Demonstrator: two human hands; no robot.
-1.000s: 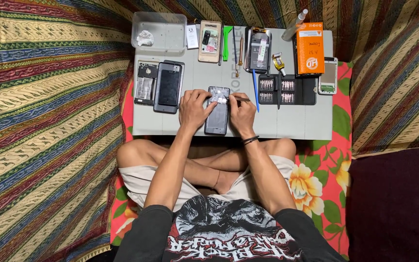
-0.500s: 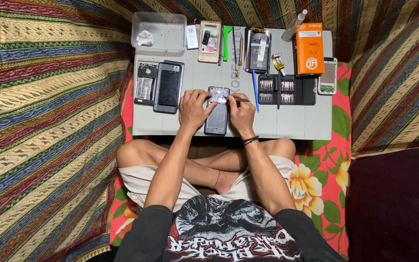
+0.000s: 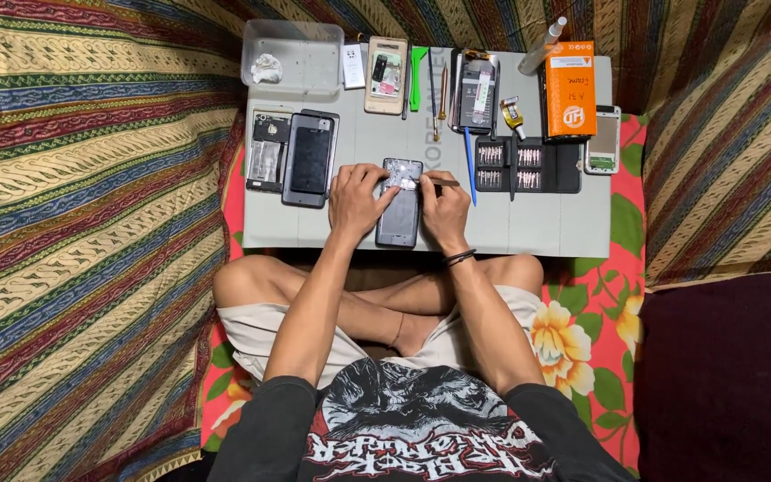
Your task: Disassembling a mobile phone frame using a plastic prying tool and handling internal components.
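An opened dark phone [image 3: 401, 214] lies on the grey work mat [image 3: 546, 228], its back cover off and its upper circuit parts showing. My left hand [image 3: 356, 202] rests on the phone's left edge and steadies it. My right hand [image 3: 443, 210] grips a thin screwdriver [image 3: 442, 183], its tip at the phone's upper right area. Both forearms reach out over my crossed legs.
Left of the phone lie a black phone [image 3: 310, 159] and an opened phone frame [image 3: 266, 152]. Behind are a clear plastic box [image 3: 294, 57], another phone [image 3: 386, 62], a green pry tool [image 3: 418, 64], an orange box [image 3: 570, 87] and a black bit set [image 3: 528, 165].
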